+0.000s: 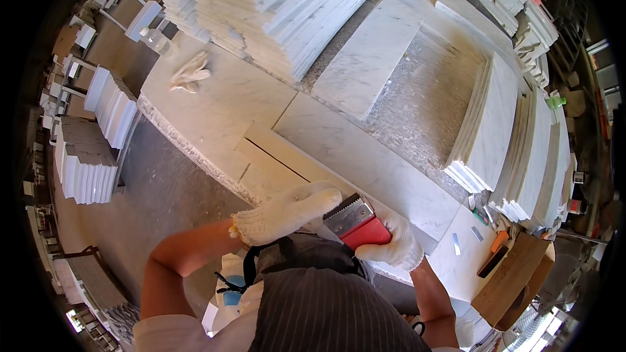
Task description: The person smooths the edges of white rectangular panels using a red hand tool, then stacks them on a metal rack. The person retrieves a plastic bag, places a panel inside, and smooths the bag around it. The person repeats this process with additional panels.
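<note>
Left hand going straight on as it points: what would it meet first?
Probably the red hand tool with a toothed metal plate, held in the right hand; depth is unclear, so the left hand might pass over it.

We're looking at a pale worktop (pixel 222 114) — a tall slab stack (pixel 293 6) is standing upper centre, a crumpled glove (pixel 190 73) is lying upper left, smaller slab piles (pixel 490 117) are sitting right.

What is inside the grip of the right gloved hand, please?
The right hand holds a red tool whose toothed metal end shows clear of the fingers. The part covered by the white glove cannot be seen.
</note>
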